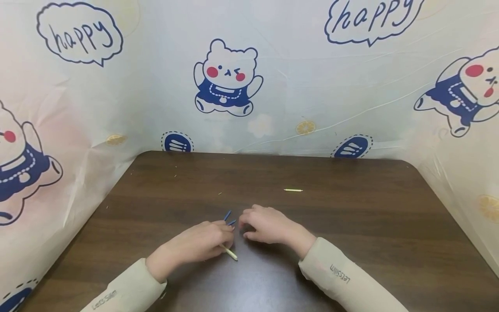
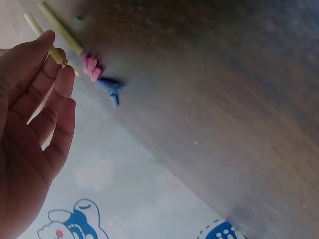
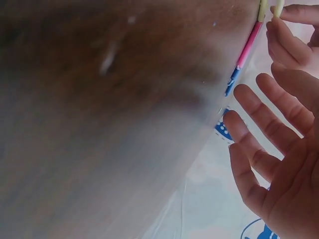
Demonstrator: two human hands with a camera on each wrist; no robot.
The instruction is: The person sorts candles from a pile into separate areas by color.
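Observation:
My left hand (image 1: 202, 240) pinches a slim pale yellow stick (image 2: 32, 24) between thumb and fingertips, and a small narrow tip shows at one end. Beside that hand, a second yellow stick (image 2: 62, 30) lies on the table, with pink sticks (image 2: 91, 67) and blue sticks (image 2: 108, 88) close by. In the right wrist view the yellow, pink (image 3: 249, 46) and blue (image 3: 232, 80) pieces appear in one line. My right hand (image 1: 269, 225) hovers at the right of the blue sticks (image 1: 228, 215), its fingers spread and loosely bent, holding nothing.
Farther back on the brown table (image 1: 351, 195) lies another pale yellow stick (image 1: 293, 190). Tiny light scraps are scattered toward the back left, and a green bit (image 2: 79, 20) sits near the sticks. A printed curtain (image 1: 288, 86) borders the table.

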